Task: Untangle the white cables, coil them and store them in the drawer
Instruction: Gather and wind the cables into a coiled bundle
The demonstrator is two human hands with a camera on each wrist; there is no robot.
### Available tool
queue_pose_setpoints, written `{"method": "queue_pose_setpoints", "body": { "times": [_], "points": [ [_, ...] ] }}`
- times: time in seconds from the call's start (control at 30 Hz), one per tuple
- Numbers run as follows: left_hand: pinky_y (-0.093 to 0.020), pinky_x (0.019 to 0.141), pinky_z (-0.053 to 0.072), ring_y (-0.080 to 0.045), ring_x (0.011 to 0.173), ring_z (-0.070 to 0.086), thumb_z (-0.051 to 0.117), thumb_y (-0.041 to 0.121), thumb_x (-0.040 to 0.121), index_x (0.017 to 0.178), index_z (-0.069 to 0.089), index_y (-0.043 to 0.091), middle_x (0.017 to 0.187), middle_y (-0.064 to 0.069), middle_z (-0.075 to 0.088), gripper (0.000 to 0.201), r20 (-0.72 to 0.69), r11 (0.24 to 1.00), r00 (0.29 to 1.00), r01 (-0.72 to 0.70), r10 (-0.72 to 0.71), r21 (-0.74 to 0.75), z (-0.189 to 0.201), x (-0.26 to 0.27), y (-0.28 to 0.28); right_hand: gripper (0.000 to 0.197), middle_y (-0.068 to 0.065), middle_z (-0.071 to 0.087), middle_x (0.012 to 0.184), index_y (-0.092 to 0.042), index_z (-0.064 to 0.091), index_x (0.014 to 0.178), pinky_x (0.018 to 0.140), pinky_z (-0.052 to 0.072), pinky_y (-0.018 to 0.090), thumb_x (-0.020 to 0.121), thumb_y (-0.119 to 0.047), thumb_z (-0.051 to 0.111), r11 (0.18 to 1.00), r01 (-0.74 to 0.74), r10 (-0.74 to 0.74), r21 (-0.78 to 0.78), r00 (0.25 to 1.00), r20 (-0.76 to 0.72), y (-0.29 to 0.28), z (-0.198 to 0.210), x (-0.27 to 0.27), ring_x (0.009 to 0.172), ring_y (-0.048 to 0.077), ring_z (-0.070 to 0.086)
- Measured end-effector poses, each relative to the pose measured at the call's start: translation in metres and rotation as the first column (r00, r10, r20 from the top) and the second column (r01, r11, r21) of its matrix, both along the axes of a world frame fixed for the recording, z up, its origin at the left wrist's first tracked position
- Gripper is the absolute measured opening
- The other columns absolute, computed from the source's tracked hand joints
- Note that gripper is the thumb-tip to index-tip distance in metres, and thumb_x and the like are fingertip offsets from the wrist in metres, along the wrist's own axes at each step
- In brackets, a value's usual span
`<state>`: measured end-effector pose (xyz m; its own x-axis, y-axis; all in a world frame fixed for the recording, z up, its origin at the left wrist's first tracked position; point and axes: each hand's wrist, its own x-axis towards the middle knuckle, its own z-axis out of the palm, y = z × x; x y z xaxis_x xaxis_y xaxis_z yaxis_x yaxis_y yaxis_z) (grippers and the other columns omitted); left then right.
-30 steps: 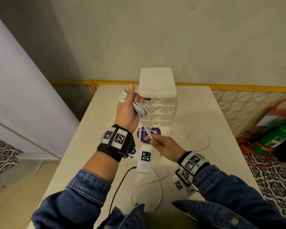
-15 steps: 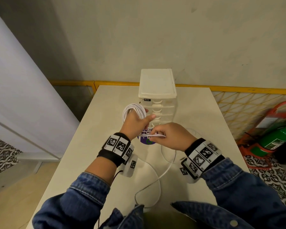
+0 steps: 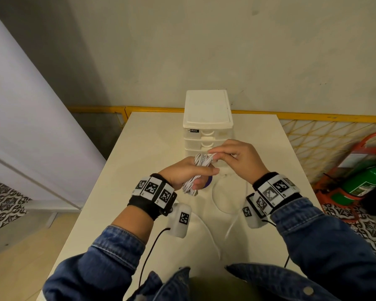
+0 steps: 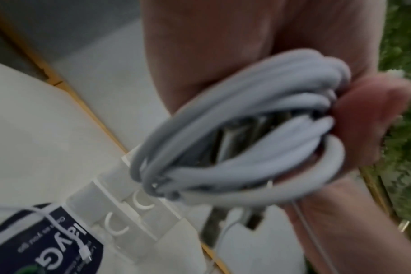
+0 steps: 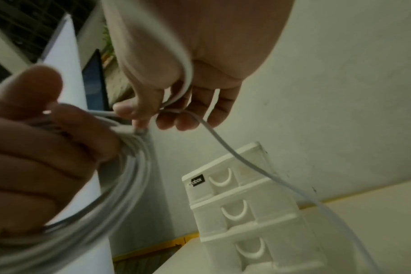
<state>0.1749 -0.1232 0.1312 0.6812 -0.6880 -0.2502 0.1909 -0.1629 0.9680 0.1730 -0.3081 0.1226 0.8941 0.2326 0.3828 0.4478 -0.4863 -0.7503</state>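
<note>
Head view: the coiled white cable (image 3: 197, 173) is gripped by the left hand (image 3: 186, 173), whose fingers are curled round the bundle. Its loose strand is pinched by the right hand (image 3: 240, 159) at the top of the coil, between thumb and fingers. Both hands are held above the table (image 3: 139, 161), just in front of the drawer unit (image 3: 207, 118). The lower drawers are partly hidden by the hands; the drawers that can be seen are closed. A loose length of white cable (image 3: 217, 203) is seen on the table below the right hand. A purple round label (image 3: 209, 184) is partly covered by the left hand. A yellow rail (image 3: 313, 117) is seen behind the table, along a plain wall. At the right, a green fire extinguisher (image 3: 365, 181) is placed on the patterned floor.
</note>
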Motion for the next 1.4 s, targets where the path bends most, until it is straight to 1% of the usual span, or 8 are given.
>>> {"method": "queue_pose_setpoints", "body": {
  "times": [0.17,0.33,0.5,0.77,0.93,1.03,1.17,1.4],
  "points": [
    [-0.020,0.039,0.022,-0.008,0.031,0.034,0.052,0.012,0.091,0.067,0.064,0.016,0.037,0.004,0.040,0.027,-0.175,0.968,0.983,0.000,-0.046,-0.252,0.000,0.002,0.001,0.024,0.003,0.067,0.077,-0.030,0.068,0.096,0.072,0.048,0.018,0.091,-0.012,0.053,0.983,0.032,-0.001,0.179,0.985,-0.171,0.005,-0.022,0.001,0.069,0.012,0.058],
    [-0.022,0.041,0.023,-0.003,0.029,0.038,0.069,0.029,0.081,0.076,0.064,0.011,0.036,0.009,0.044,0.019,-0.245,0.864,0.954,0.030,-0.175,-0.503,0.008,0.007,0.006,0.023,-0.002,0.060,0.070,-0.009,0.054,0.092,0.071,0.044,0.032,0.098,-0.022,0.036,0.996,0.078,-0.084,-0.037,0.975,-0.206,0.014,-0.055,-0.010,0.068,0.022,0.059],
    [-0.021,0.044,0.030,-0.004,0.032,0.043,0.066,0.029,0.084,0.090,0.068,0.006,0.037,0.009,0.047,0.024,-0.286,0.728,0.953,-0.122,-0.105,-0.675,0.016,0.015,0.010,0.020,0.001,0.063,0.077,-0.023,0.040,0.083,0.074,0.045,0.038,0.099,-0.029,0.030,0.973,-0.011,-0.073,-0.230,0.932,-0.354,0.017,-0.088,-0.027,0.070,0.023,0.058],
    [-0.017,0.050,0.035,-0.003,0.038,0.044,0.051,0.054,0.082,0.087,0.061,0.015,0.041,0.006,0.046,0.041,-0.341,0.509,0.931,-0.359,0.132,-0.782,0.019,0.031,0.033,0.012,0.000,0.046,0.065,-0.016,0.051,0.088,0.046,0.045,0.026,0.096,-0.021,0.044,0.942,0.274,-0.122,0.196,0.819,-0.561,0.012,-0.095,-0.043,0.038,0.008,0.045],
    [-0.015,0.052,0.040,-0.003,0.038,0.041,0.029,0.058,0.091,0.085,0.060,0.019,0.039,0.007,0.041,0.050,-0.407,0.419,0.840,-0.535,0.359,-0.734,0.020,0.036,0.049,0.016,-0.012,0.057,0.076,-0.021,0.057,0.103,0.066,0.040,0.013,0.096,-0.023,0.043,0.941,0.283,-0.211,0.184,0.919,-0.334,0.003,-0.090,-0.041,0.063,-0.006,0.051],
    [-0.017,0.053,0.041,-0.004,0.040,0.041,0.029,0.056,0.094,0.088,0.058,0.019,0.040,0.008,0.040,0.048,-0.441,0.367,0.767,-0.622,0.466,-0.692,0.023,0.037,0.050,0.028,-0.010,0.069,0.095,-0.021,0.065,0.108,0.076,0.046,0.013,0.095,-0.031,0.043,0.994,0.110,-0.100,0.020,0.956,-0.277,0.009,-0.082,-0.043,0.081,-0.005,0.060],
    [-0.019,0.056,0.039,-0.005,0.044,0.040,0.035,0.054,0.094,0.092,0.054,0.018,0.045,0.010,0.039,0.041,-0.437,0.382,0.669,-0.721,0.601,-0.578,0.021,0.038,0.042,0.032,0.002,0.070,0.085,-0.022,0.068,0.098,0.065,0.043,0.029,0.094,-0.041,0.042,0.920,-0.189,0.126,-0.344,0.972,-0.197,0.025,-0.074,-0.048,0.071,0.011,0.056],
    [-0.026,0.052,0.040,-0.008,0.050,0.049,0.044,0.038,0.097,0.097,0.052,0.016,0.053,0.009,0.047,0.023,-0.091,0.590,0.666,-0.708,0.740,-0.387,0.008,0.027,0.032,0.034,-0.004,0.074,0.082,-0.023,0.073,0.090,0.063,0.046,0.020,0.088,-0.044,0.046,0.896,-0.319,0.276,-0.308,0.945,-0.177,0.037,-0.035,-0.050,0.069,0.003,0.061]
  ]
}}
